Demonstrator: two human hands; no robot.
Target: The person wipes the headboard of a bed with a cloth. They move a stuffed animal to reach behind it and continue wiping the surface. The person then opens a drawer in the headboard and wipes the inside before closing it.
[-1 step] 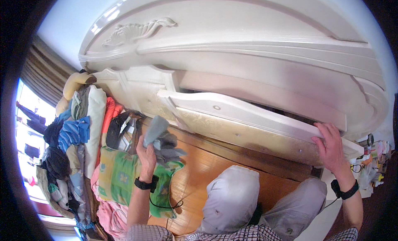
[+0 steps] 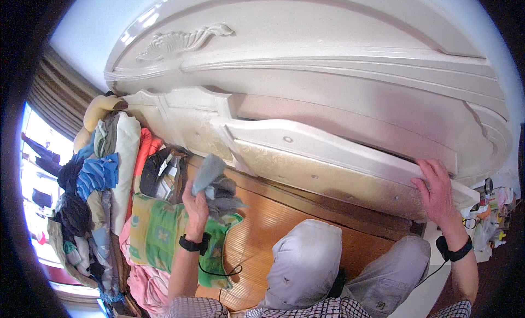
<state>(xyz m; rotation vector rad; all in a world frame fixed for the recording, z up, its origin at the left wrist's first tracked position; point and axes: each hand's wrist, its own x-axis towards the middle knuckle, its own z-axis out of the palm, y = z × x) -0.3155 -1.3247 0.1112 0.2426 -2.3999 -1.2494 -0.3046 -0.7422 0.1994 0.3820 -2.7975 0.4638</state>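
My left hand [image 2: 195,208] is closed round a crumpled grey-blue cloth [image 2: 210,178], held up over the green patterned pillow [image 2: 156,230]. Further right, my right hand [image 2: 437,192] grips the top edge of a white headboard panel [image 2: 328,146] near its right end, fingers over the edge and thumb on the front. This panel has a cream padded lower face and stands apart from the tall white headboard [image 2: 306,77], with a dark gap behind part of its top edge. The cloth hangs in front of the panel's left end and appears not to touch it.
A slatted bamboo-like mat [image 2: 262,241] covers the bed under my bent knees [image 2: 309,258]. Piled clothes [image 2: 98,176], a black bag [image 2: 164,173] and a pink cloth [image 2: 147,288] lie at the left. Cluttered small items [image 2: 495,214] stand at the far right.
The panel has shifted very slightly to the right. My left hand with the cloth has moved a little to the right, and my right hand keeps its hold on the panel's edge.
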